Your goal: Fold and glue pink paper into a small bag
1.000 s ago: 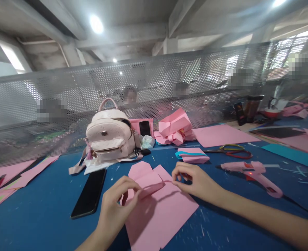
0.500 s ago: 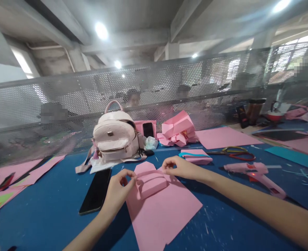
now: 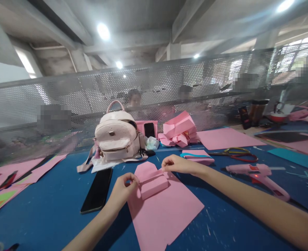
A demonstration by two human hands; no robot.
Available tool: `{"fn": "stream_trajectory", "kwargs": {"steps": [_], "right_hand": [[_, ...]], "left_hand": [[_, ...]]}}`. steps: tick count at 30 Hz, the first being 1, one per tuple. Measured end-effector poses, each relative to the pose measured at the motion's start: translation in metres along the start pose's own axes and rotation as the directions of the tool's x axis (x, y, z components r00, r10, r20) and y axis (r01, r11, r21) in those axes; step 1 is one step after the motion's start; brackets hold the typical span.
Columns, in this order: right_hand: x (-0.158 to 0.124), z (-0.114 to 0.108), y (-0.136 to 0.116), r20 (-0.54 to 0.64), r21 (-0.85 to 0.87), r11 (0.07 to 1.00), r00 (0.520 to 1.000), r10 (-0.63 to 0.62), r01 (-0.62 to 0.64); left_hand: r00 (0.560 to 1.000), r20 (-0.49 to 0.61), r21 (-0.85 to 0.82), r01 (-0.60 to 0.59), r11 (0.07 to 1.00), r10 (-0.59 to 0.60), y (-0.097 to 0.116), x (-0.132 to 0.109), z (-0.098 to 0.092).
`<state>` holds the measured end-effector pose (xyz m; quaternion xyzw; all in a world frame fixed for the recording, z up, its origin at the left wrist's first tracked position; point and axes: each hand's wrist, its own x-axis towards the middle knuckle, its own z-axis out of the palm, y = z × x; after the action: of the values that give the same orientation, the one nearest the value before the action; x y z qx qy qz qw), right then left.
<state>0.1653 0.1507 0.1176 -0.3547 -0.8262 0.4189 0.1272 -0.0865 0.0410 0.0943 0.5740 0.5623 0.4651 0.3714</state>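
Observation:
My left hand [image 3: 124, 188] pinches the left end of a narrow pink paper strip [image 3: 151, 175]. Its other end is between the thumb and forefinger of my right hand [image 3: 175, 164]. The strip runs along the back edge of a folded pink paper box [image 3: 154, 186]; whether it touches the box I cannot tell. Beneath the box lies a large pink paper sheet [image 3: 166, 212], with a pink piece with cut corners [image 3: 145, 168] just behind. Past my right hand sits a small pink paper packet [image 3: 198, 156] with a blue band.
A black phone [image 3: 96, 191] lies left of my left hand. Behind stand a white backpack [image 3: 115, 136] and crumpled pink paper [image 3: 180, 129]. To the right are scissors [image 3: 234, 153] and a pink glue gun [image 3: 261, 176] with a red light. A perforated metal screen [image 3: 154, 82] closes the far side.
The strip, bowed upward before, now lies straighter between my two hands. Both hands keep their pinch. The whole view has shifted slightly.

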Motion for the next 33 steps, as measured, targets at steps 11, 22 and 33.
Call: {"fn": "stream_trajectory", "kwargs": {"steps": [11,22,33], "right_hand": [[0.009,-0.006,-0.010,0.177,-0.049,0.987,0.971,0.157,-0.151],[0.011,-0.007,-0.001,0.263,0.187,0.938,0.935,0.239,-0.292],[0.009,-0.001,0.004,0.295,0.506,0.807,0.941,0.167,-0.303]], "left_hand": [[0.993,0.060,-0.097,0.105,0.990,-0.099,-0.014,0.001,0.002],[0.964,0.119,-0.213,0.260,0.942,-0.239,-0.014,-0.002,0.005],[0.966,0.115,-0.293,0.257,0.921,-0.233,-0.014,-0.003,0.005]]}}
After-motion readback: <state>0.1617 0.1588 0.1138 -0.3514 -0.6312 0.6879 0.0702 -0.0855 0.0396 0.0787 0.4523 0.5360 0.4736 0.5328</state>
